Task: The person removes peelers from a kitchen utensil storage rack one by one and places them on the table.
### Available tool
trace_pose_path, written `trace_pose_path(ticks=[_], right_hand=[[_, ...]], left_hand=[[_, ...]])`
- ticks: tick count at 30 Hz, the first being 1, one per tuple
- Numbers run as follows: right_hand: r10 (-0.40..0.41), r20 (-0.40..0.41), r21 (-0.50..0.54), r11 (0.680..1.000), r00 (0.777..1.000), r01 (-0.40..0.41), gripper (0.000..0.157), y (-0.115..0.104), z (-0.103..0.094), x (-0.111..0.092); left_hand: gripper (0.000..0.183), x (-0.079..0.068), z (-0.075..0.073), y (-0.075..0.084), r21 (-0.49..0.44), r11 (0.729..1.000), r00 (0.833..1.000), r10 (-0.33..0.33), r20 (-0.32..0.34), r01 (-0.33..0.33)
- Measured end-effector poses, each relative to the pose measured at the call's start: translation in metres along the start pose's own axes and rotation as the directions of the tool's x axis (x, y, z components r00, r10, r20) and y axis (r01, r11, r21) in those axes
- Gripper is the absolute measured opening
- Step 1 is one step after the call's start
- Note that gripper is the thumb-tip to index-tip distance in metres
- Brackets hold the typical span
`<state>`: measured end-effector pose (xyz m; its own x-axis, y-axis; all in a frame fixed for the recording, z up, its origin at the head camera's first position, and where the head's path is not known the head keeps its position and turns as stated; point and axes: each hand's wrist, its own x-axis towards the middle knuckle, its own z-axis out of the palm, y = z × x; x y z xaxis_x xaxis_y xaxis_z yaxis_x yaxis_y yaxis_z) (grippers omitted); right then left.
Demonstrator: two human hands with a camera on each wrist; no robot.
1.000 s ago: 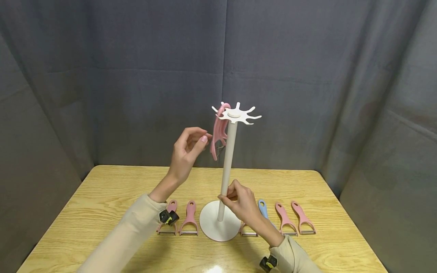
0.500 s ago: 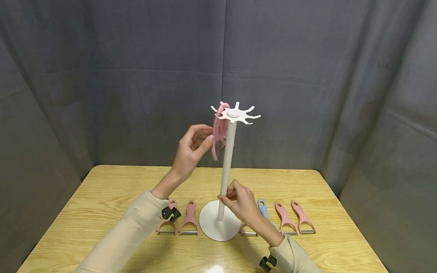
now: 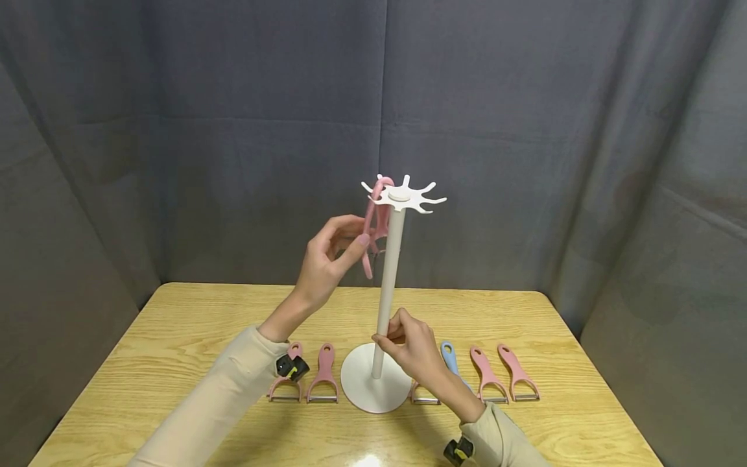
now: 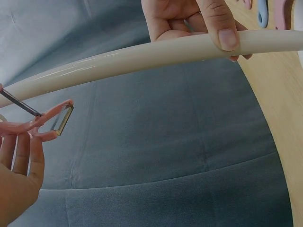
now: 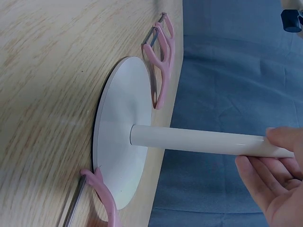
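Observation:
A white stand has a round base (image 3: 360,392), an upright pole (image 3: 391,266) and a star-shaped top (image 3: 399,193) with several hook arms. On the top's left side hang two pink peelers; the rear peeler (image 3: 382,220) is partly hidden by the pole. My left hand (image 3: 323,263) pinches the nearer peeler (image 3: 367,264) between thumb and fingers, below the hooks. In the left wrist view, the peelers' metal blades (image 4: 65,120) show beside the pole. Low on the pole, my right hand (image 3: 415,347) grips it with thumb and fingers, above the base.
Peelers lie in a row on the wooden table (image 3: 222,324). A pink peeler (image 3: 325,366) and another behind the left wrist are left of the base. To the right are a blue peeler (image 3: 449,353) and several pink peelers (image 3: 513,363). Grey curtains (image 3: 262,149) surround the table.
My left hand has moved right, from beside the hanging peelers to pinching the nearer one, whose lower end has shifted slightly. The right hand stays on the pole.

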<state>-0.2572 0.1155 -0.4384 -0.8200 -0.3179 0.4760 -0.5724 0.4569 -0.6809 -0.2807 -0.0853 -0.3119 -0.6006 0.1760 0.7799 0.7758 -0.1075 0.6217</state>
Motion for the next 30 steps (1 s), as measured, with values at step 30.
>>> trace_pose_path(ticks=[30], right_hand=[[0.007, -0.002, 0.011, 1.000, 1.000, -0.007, 0.024, 0.0008, 0.0011, -0.0007]], left_hand=[[0.031, -0.0016, -0.0034, 0.0021, -0.026, 1.000, 1.000, 0.001, -0.016, -0.001]])
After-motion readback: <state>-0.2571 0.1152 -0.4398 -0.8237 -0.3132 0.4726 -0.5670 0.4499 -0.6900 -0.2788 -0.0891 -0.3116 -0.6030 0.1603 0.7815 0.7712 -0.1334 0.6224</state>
